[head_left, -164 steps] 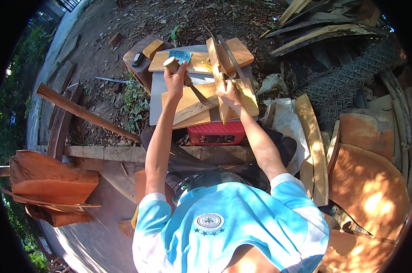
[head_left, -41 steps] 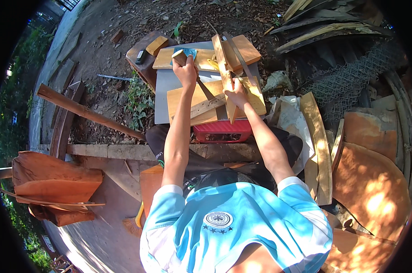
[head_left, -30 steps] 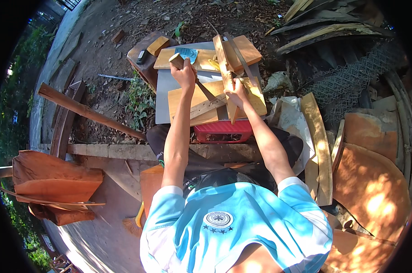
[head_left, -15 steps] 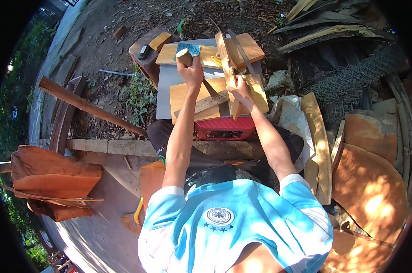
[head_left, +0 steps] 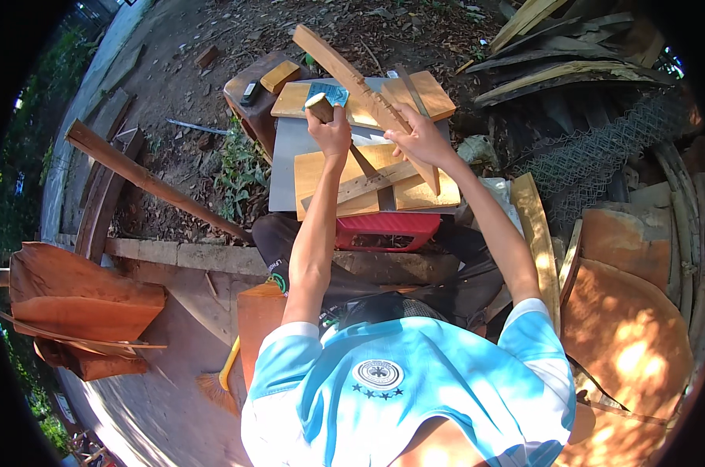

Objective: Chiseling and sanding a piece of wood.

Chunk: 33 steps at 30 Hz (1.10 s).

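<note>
My left hand (head_left: 330,134) is wrapped round the thick round handle of a wooden-handled tool (head_left: 319,107). A narrow dark blade slants from below that fist toward the near board (head_left: 321,167); its tip is hard to make out. My right hand (head_left: 424,144) grips a long wooden strip (head_left: 338,66) near its lower end. The strip tilts up to the far left, with small notches along one edge, and crosses over the far board (head_left: 430,92). A thin slat (head_left: 360,187) lies across the near board. A blue paper (head_left: 329,93) sits just beyond my left hand.
The boards rest on a grey-topped stand (head_left: 284,167) with a red plastic stool (head_left: 387,232) at its near side. A small wood block (head_left: 280,76) lies on a brown box at the far left. Scrap wood and wire mesh (head_left: 594,159) are heaped on the right. A pole (head_left: 158,183) leans at left.
The wooden strip has swung from nearly upright to a slant, its far end now farther left. My right hand has moved slightly up and right with it. My left hand keeps the tool, nearly unmoved.
</note>
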### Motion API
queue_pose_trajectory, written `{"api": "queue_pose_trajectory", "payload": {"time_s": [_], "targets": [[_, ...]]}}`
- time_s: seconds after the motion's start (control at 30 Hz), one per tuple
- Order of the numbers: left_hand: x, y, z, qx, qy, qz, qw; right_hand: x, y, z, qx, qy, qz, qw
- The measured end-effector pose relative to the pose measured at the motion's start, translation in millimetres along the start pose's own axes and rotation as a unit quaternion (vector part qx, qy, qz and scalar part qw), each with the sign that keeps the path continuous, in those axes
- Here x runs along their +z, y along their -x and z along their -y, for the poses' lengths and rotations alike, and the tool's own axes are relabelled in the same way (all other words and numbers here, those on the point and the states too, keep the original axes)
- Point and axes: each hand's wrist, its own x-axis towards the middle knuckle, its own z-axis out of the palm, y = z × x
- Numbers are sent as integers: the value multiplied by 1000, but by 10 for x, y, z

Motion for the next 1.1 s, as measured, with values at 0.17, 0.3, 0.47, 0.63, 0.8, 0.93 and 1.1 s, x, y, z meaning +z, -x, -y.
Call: {"api": "queue_pose_trajectory", "payload": {"time_s": [0.17,0.3,0.47,0.63,0.8,0.93,1.1], "targets": [[60,14,13,33,7,9,999,-190,-35,471,-9,149,132,980],[30,9,30,31,-9,-2,999,-404,-168,1068,-67,221,179,956],[-16,-40,121,30,-28,-14,999,-279,-169,1940,-221,138,-64,963],[21,-8,185,16,-62,-26,998,-205,-280,1087,-259,359,10,896],[-39,-28,92,32,-25,-47,998,-212,-199,2044,-64,317,158,933],[109,14,46,14,-9,-12,1000,-154,-294,1660,-133,323,15,937],[58,-136,231,265,-99,-69,957,-1,-421,1029,-238,382,62,891]]}}
